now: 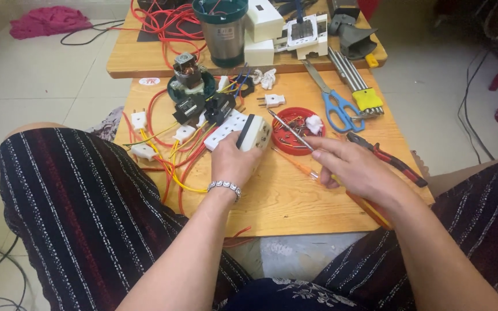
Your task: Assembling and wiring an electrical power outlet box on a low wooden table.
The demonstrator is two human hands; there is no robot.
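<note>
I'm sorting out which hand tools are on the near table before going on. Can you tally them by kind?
Scissors, blue handles: 1
Pliers, red and black handles: 1
Screwdriver, metal shaft, in the right hand: 1
Screwdriver, orange shaft, lying under that hand: 1
Total: 4

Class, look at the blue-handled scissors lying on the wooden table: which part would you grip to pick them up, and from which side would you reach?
Grip the blue-handled scissors by the handle loops, which lie at the near end, toward the person. The blades point away, toward the far table, so coming from the near side, probably with the right hand, keeps fingers off the points. Red pliers lie close beside.
</note>
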